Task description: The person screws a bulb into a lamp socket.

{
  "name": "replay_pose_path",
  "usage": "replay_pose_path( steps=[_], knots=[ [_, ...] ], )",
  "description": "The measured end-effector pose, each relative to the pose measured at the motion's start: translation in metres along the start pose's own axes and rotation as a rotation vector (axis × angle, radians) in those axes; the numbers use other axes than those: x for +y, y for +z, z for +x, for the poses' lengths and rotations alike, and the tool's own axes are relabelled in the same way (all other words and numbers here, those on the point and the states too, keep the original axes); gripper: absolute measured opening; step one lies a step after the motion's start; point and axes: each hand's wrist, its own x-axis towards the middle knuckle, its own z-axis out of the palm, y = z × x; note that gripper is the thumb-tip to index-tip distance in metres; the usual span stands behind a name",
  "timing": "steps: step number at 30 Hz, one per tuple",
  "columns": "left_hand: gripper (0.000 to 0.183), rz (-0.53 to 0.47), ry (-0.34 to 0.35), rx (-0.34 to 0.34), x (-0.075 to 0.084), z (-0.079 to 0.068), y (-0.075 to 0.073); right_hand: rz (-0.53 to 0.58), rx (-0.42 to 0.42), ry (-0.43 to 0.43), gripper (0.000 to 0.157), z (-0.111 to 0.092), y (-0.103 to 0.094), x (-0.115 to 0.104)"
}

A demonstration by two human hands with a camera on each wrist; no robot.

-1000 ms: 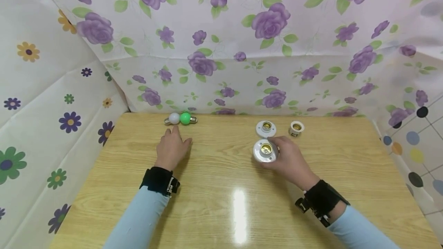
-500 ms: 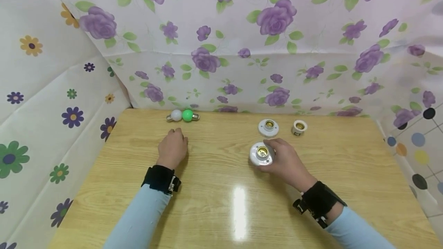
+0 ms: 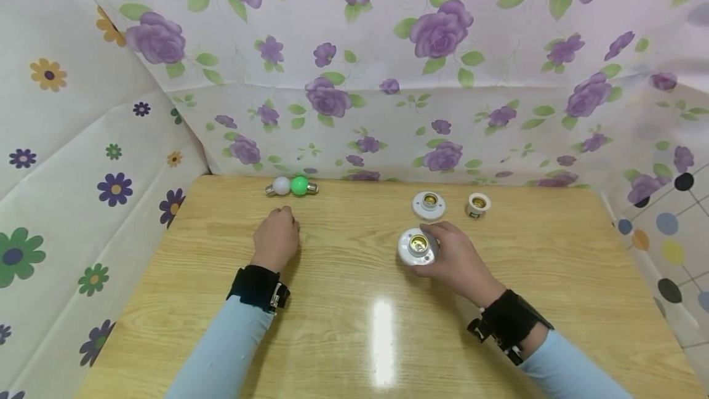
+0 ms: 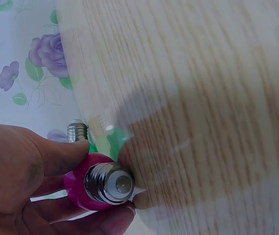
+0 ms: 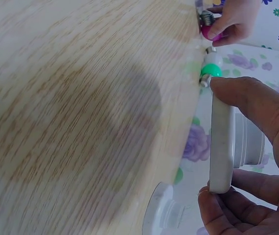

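My left hand (image 3: pixel 275 239) grips a magenta light bulb (image 4: pixel 78 188) between thumb and fingers. The bulb's metal screw base points out toward the left wrist camera; in the head view the hand hides the bulb. My right hand (image 3: pixel 460 257) holds a round white lamp holder (image 3: pixel 408 255) by its edge, its brass-coloured socket facing up. The right wrist view shows this lamp holder (image 5: pixel 221 147) edge-on, thumb on one side of the rim and fingers on the other. Just beyond the left hand lie a white bulb (image 3: pixel 282 185) and a green bulb (image 3: pixel 300 186), heads together.
Behind the held lamp holder, a second round lamp holder (image 3: pixel 429 206) sits on the wooden table (image 3: pixel 343 300). To its right stands a smaller white socket (image 3: pixel 478 205). A flowered sheet (image 3: pixel 376 66) hangs along the table's back edge, another sheet (image 3: pixel 83 202) at the left.
My left hand has drawn back from the white and green bulbs, and its outstretched finger has curled in. The lamp holder in my right hand has shifted slightly left. The head view has shifted a little.
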Motion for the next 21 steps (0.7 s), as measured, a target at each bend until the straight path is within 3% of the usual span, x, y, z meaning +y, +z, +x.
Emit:
replay_pose_path(
  steps=[5, 12, 21],
  knots=[
    [0.016, -0.03, 0.006, 0.013, 0.004, 0.001, 0.0, 0.005, 0.002, -0.001, 0.085, 0.0, 0.0, 0.001],
    [0.042, -0.071, 0.041, 0.099, 0.016, 0.003, -0.006, 0.002, 0.002, -0.009, 0.086, 0.001, -0.001, 0.001],
    [0.032, -0.163, 0.11, 0.232, 0.041, 0.0, -0.024, 0.01, 0.008, -0.01, 0.088, 0.004, -0.002, 0.002]
  ],
)
